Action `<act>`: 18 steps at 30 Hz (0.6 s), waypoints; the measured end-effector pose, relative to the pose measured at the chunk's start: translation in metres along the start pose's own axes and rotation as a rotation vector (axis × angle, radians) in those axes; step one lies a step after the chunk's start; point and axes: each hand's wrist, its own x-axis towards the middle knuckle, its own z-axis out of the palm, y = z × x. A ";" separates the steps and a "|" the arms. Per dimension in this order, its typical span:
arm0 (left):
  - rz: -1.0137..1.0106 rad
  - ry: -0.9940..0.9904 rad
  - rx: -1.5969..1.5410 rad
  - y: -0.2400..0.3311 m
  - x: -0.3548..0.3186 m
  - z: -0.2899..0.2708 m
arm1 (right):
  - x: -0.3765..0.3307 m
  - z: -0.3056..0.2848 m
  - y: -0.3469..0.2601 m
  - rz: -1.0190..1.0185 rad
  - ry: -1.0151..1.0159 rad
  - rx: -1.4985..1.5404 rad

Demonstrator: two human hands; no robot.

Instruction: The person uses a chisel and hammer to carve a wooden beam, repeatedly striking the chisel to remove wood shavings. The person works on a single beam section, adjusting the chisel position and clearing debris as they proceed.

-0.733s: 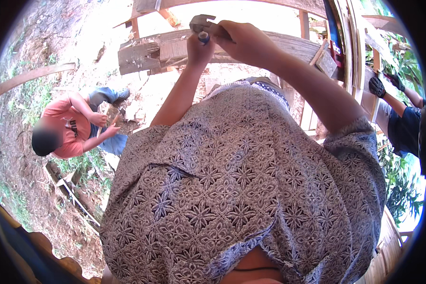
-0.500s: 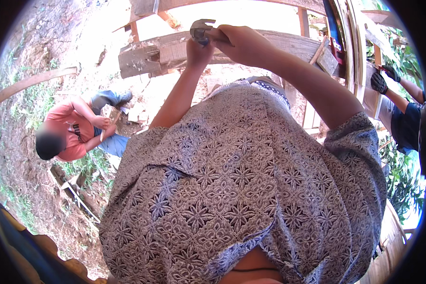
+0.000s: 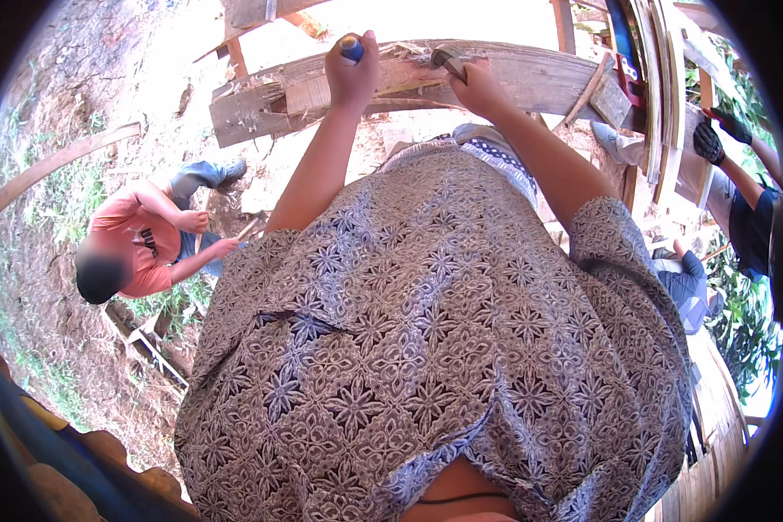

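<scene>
Outdoors, left grip point(image 3: 350, 76) holds blue-tipped handle point(image 3: 351, 48), right grip point(image 3: 480, 87) holds hammer point(image 3: 450, 59) on plank point(image 3: 531, 74)

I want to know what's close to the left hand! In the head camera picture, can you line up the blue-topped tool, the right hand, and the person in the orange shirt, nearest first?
From the left hand:
1. The blue-topped tool, gripped in that hand at the wooden beam.
2. The right hand, just to its right on the same beam.
3. The person in the orange shirt, far below on the left, down on the ground.

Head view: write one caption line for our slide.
Left hand grips a blue-handled tool, right hand a hammer, over a wooden beam.
</scene>
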 end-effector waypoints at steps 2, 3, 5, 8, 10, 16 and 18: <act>-0.065 0.054 0.023 -0.001 0.013 0.004 | 0.001 0.012 0.011 0.128 0.022 0.047; -0.156 0.068 -0.051 -0.001 0.021 -0.013 | -0.010 0.018 -0.001 0.133 0.022 0.053; -0.237 0.092 -0.153 -0.013 0.041 -0.022 | -0.011 0.022 0.000 0.113 0.050 0.063; -0.432 0.245 -0.225 -0.022 0.058 -0.038 | -0.015 0.018 -0.016 0.119 0.057 0.014; -0.456 0.193 -0.227 -0.027 0.059 -0.046 | -0.016 0.021 -0.018 0.145 0.056 0.039; -0.548 0.187 -0.173 -0.028 0.074 -0.041 | -0.012 0.019 -0.017 0.150 0.011 0.167; -0.589 0.215 -0.205 -0.018 0.075 -0.040 | -0.009 0.018 -0.013 0.138 -0.012 0.172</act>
